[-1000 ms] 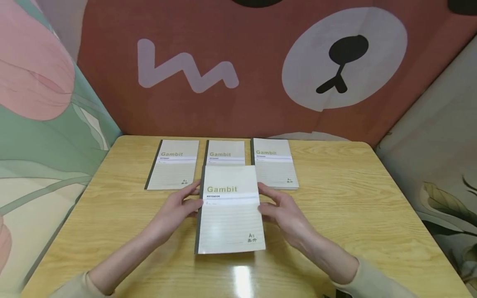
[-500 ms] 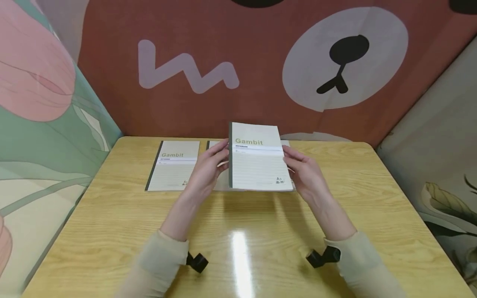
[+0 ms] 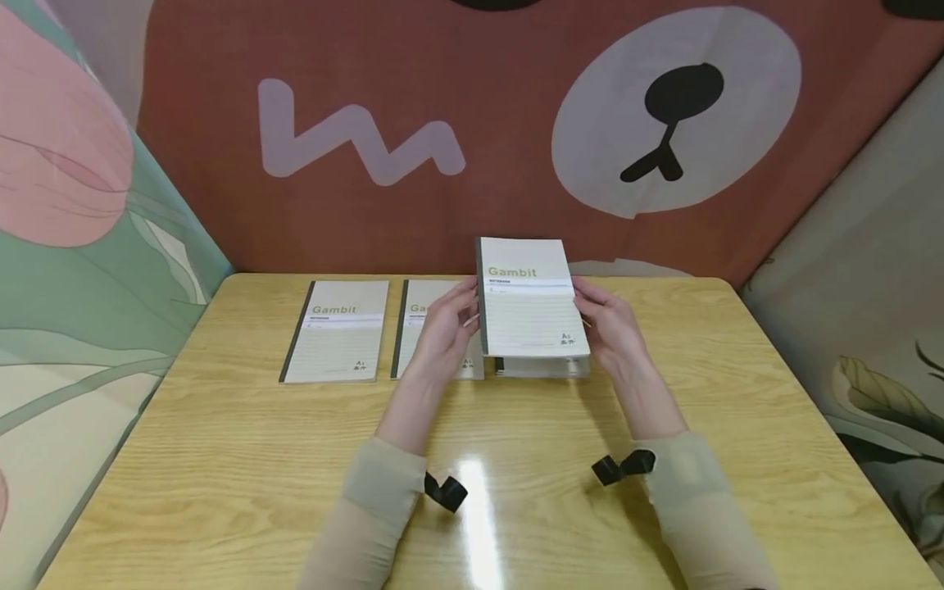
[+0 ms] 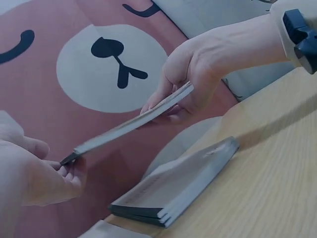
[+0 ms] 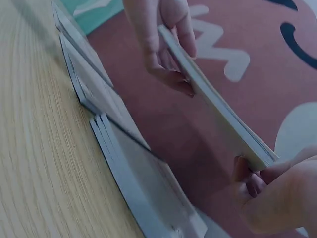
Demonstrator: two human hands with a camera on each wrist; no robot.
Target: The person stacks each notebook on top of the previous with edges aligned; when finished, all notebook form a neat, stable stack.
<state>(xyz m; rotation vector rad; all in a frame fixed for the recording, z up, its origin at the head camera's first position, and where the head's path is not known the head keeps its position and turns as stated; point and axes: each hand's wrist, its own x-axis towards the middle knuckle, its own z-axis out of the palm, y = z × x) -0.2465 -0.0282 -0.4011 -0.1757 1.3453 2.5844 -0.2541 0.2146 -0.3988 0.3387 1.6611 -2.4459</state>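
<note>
Both hands hold a white "Gambit" notebook (image 3: pixel 527 303) with a dark spine in the air over the right-hand stack of notebooks (image 3: pixel 546 368). My left hand (image 3: pixel 445 324) pinches its spine edge, thumb above and fingers beneath. At the opposite edge my right hand (image 3: pixel 610 322) pinches it the same way. In the left wrist view the held notebook (image 4: pixel 131 124) is apart from the stack (image 4: pixel 173 181), which shows several layers. The right wrist view has the held notebook (image 5: pixel 218 104) tilted above the stack (image 5: pixel 143 178).
Two more notebook places lie left of the stack: a far-left notebook (image 3: pixel 335 336) and a middle notebook (image 3: pixel 404 332), partly hidden by the left hand. The wooden table (image 3: pixel 243 459) meets a red printed backdrop (image 3: pixel 354 221) at its back edge.
Both hands have carried the notebook from the table's middle up and to the right, first over the middle notebook, now above the right stack. The grip stays on both side edges.
</note>
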